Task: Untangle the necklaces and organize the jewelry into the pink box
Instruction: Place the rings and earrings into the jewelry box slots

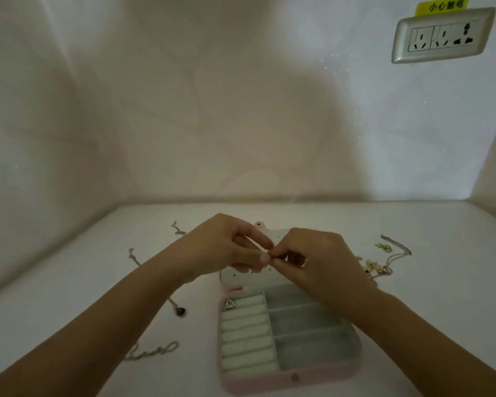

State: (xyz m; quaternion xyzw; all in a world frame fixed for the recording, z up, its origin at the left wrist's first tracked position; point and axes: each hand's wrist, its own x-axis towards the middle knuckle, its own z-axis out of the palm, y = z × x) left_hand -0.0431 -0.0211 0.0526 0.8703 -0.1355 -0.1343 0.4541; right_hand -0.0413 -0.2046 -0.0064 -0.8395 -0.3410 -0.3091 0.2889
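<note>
A big pale wall stands behind a white table. Two bare arms reach in from the near edge and meet over the middle of the table.

The pink box lies open by the near edge, a bit right of the middle. Its lid lies back flat, partly hidden under the hands. Inside, soft white rolls fill the left side and three gray slots fill the right side.

The left hand and the right hand hover above the lid. Thumb and finger tips of both hands are pressed together on one tiny piece. It is too small to tell what it is.

A gray wall plug plate sits high on the right, with a yellow sticker just above it.

A pinkish chain lies near the right edge. A thin chain lies near the left near corner. A chain with a dark bead lies just left of the box, partly under the left arm. A short chain lies toward the far edge. Little gold bits lie beside the pinkish chain. A small shiny triangle sits on the top roll in the box.
</note>
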